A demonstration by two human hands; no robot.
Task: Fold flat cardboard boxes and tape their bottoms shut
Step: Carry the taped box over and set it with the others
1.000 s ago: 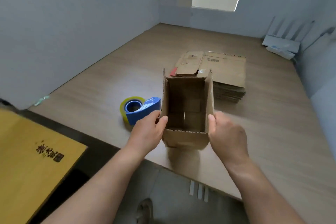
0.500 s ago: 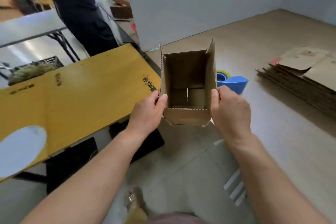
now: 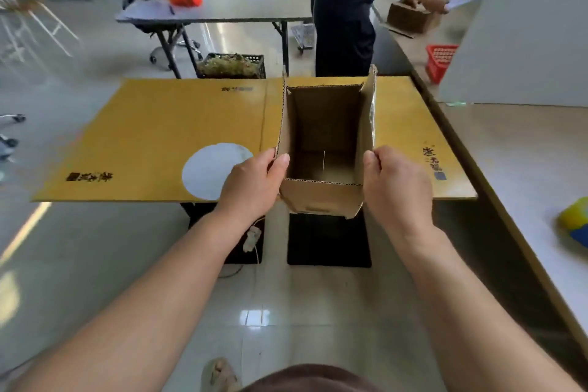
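A small brown cardboard box point(image 3: 321, 197) is held in the air in front of me, its open top facing me and its bottom closed with a seam down the middle. My left hand point(image 3: 251, 184) grips its left wall, thumb on the rim. My right hand point(image 3: 397, 188) grips its right wall the same way. The box hangs over the near edge of a large yellow cardboard sheet point(image 3: 152, 137). The tape dispenser point(image 3: 576, 223) lies at the right edge on the wooden table point(image 3: 521, 162).
A person in dark clothes point(image 3: 346, 9) stands behind the yellow sheet, handling another box point(image 3: 410, 16). A red basket point(image 3: 440, 57), a grey partition point(image 3: 525, 25), a folding table point(image 3: 222, 6) and a black crate point(image 3: 232, 65) lie further back. Tiled floor is below me.
I have turned left with the box held in both hands, away from the wooden table and the flat box stack, so it now hangs over the yellow sheet. Both grips are unchanged.
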